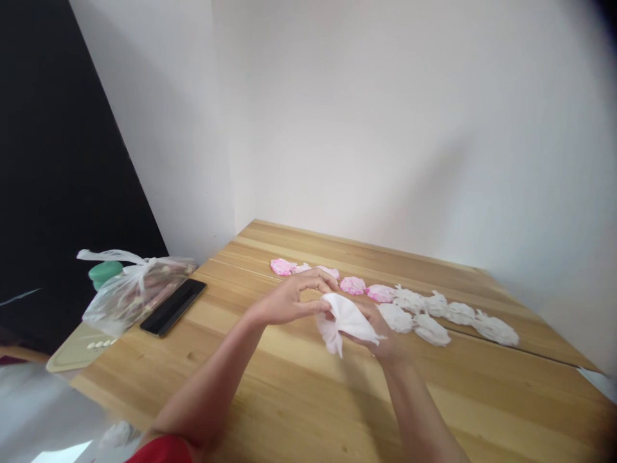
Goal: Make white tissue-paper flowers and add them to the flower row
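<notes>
A thin white tissue [354,319], gathered at one end with its loose corners spreading down and to the right, is held between my hands above the table. My left hand [295,297] comes from the left with fingers arched over; its thumb meets the gathered end of the tissue. Behind the tissue, my right hand [378,325] holds it from the right side, most of its fingers hidden by the sheet. Beyond my hands lie crumpled tissue bundles: a pink one [353,285], another pink one [283,266], and several white ones [432,329] toward the right.
The wooden table [193,386] runs back to white walls. On its left edge lies a black phone [174,307], beside a tied clear plastic bag [137,289] with a green round object [105,272]. A beige surface [72,347] with small white pieces adjoins it.
</notes>
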Demonstrator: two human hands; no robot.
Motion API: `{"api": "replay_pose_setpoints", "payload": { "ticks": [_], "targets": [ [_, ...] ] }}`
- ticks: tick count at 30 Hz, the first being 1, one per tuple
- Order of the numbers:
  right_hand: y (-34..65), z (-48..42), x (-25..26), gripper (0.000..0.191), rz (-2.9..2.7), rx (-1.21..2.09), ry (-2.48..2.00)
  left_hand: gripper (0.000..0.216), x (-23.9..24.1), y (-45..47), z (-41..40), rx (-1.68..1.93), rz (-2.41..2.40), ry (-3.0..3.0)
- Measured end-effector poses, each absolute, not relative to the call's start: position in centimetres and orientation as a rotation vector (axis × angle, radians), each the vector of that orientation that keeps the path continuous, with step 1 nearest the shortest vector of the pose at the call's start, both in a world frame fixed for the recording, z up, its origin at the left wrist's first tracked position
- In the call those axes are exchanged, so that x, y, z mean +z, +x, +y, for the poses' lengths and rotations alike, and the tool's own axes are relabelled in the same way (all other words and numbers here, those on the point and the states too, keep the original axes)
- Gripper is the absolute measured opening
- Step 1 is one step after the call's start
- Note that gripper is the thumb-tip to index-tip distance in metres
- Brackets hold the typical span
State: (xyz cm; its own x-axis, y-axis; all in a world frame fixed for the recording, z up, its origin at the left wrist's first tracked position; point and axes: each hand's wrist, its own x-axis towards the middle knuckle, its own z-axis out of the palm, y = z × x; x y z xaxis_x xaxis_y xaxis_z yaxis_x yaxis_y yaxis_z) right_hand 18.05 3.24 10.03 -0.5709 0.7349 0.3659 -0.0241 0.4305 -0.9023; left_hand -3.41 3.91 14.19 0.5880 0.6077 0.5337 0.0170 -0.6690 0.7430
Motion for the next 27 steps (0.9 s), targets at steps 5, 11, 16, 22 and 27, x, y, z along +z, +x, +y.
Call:
{"api": "replay_pose_setpoints", "payload": {
  "ticks": [5,11,16,22,27],
  "targets": [
    [17.7,3.9,7.7,0.032,-1.525,1.36,-0.609,0.016,14.0,-3.0,4.0,1.095,0.523,2.092],
    [16.7,4.2,7.0,0.039,-1.302,1.38,-0.516,0.013,14.0,-2.9,3.7,1.099,0.475,2.165],
    [16.4,4.1,7.5,0.028,-1.418,1.415,-0.482,0.016,13.8,-3.0,4.0,1.245,0.561,2.056],
    [16.4,4.1,7.1,0.028,-1.394,1.497,-0.495,0.018,14.0,-2.7,4.0,1.093,0.621,2.128],
    [16.2,3.8,7.4,0.028,-1.438,1.522,-0.407,0.021,14.0,-2.6,3.9,1.083,0.587,2.092]
  ]
}}
